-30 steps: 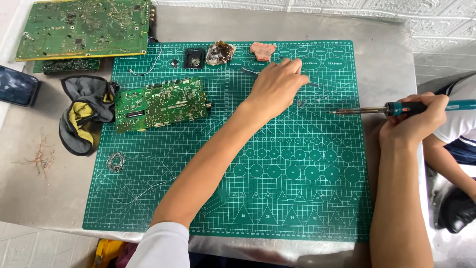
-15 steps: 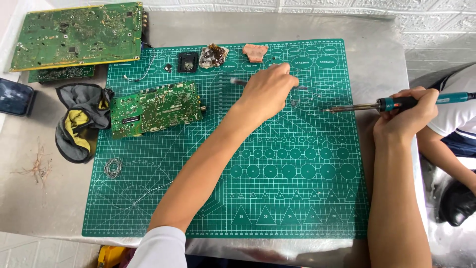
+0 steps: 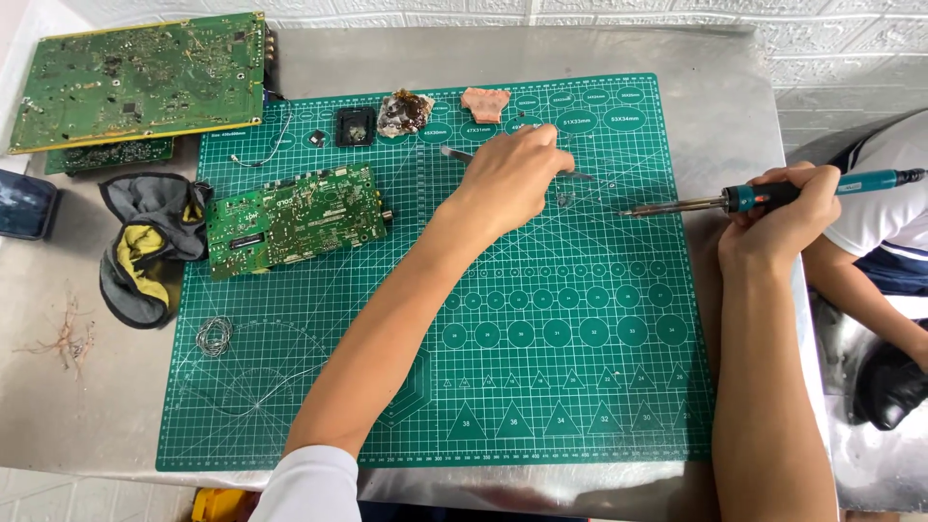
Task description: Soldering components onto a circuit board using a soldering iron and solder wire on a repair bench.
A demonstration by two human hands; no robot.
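My left hand (image 3: 517, 174) rests over the upper middle of the green cutting mat (image 3: 541, 387), its fingers closed around metal tweezers (image 3: 456, 153) whose ends stick out on both sides of the hand. Off the mat's right edge, my right hand (image 3: 783, 217) grips a soldering iron (image 3: 744, 199) with a teal handle; its metal tip points left over the mat toward the tweezers. A small green circuit board (image 3: 295, 217) lies on the left part of the mat, apart from both hands.
A large green circuit board (image 3: 140, 77) lies at the table's top left over a smaller one. A grey and yellow cloth (image 3: 145, 246), a solder coil (image 3: 215, 335), a small black square part (image 3: 355, 126), a brownish lump (image 3: 404, 112) and an orange sponge (image 3: 483, 102) surround the mat. Another person sits at right (image 3: 889, 222).
My left hand has slid a little along the mat's top and closed over the tweezers. The right hand keeps the soldering iron in about the same place.
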